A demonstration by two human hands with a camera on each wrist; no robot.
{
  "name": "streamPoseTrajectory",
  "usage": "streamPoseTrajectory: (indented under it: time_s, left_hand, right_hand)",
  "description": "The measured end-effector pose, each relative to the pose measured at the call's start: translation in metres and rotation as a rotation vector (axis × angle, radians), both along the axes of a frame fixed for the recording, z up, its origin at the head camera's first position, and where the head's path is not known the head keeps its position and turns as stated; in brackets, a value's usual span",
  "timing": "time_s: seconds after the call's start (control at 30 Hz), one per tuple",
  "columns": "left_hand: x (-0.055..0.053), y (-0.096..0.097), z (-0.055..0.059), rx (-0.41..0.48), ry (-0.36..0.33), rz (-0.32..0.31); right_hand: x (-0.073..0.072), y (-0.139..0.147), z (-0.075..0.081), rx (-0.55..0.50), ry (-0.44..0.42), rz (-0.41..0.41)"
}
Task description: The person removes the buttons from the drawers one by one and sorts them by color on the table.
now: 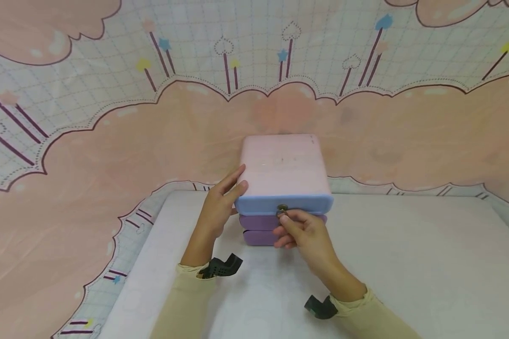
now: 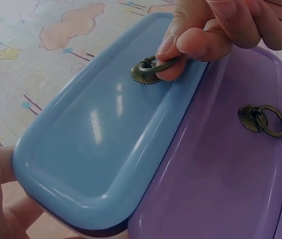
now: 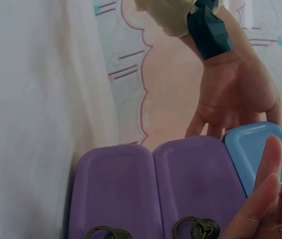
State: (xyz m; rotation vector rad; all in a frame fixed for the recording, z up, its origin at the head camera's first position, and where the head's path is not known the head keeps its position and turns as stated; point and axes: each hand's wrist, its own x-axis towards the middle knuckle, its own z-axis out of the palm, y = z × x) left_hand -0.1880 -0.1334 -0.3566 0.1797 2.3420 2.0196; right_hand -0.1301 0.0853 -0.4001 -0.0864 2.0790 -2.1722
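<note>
A small drawer box with a pink top [image 1: 282, 165] stands on the white table, its blue top drawer [image 1: 254, 205] above two purple drawers [image 1: 258, 238]. Each drawer front that shows in the wrist views carries a bronze ring pull. My right hand [image 1: 309, 238] pinches the blue drawer's ring pull [image 2: 158, 67] between thumb and finger. Against the left side of the box rests my left hand [image 1: 218, 207], its fingers spread along the edge and reaching onto the pink top. A purple drawer's ring pull [image 2: 265, 122] hangs free.
The white table [image 1: 407, 254] runs out on both sides of the box. Behind it hangs a patterned cloth [image 1: 186, 136] with pink clouds and stars. A dark wrist camera [image 1: 222, 266] is strapped at the left sleeve, another [image 1: 321, 307] at the right.
</note>
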Motion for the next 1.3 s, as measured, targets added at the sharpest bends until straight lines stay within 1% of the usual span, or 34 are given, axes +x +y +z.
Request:
streamPoseTrajectory:
  time_s: [0.17,0.4,0.67,0.97,1.17,1.3]
  left_hand:
    - [-0.001,-0.001,-0.001,-0.002,0.012,-0.002]
    - [-0.002,-0.001,-0.002,-0.017,0.012,-0.002]
    - [-0.003,-0.002,-0.005,-0.024,0.009,0.002]
    - [-0.002,-0.001,0.0,-0.01,0.034,0.006]
    - [-0.001,-0.002,-0.001,-0.02,0.035,0.011]
    - [-0.001,-0.003,-0.002,-0.043,0.055,0.017]
  right_hand:
    - [0.0,-0.001,0.0,0.009,0.002,-0.004]
    - [0.005,-0.001,0.001,0.058,-0.012,-0.002]
    - [0.006,-0.003,0.001,0.053,-0.019,-0.007]
    - [0.009,-0.003,0.008,0.09,-0.018,-0.008]
    - [0.012,-0.002,0.008,0.106,-0.043,0.0]
    - [0.016,0.0,0.011,0.135,-0.064,0.014]
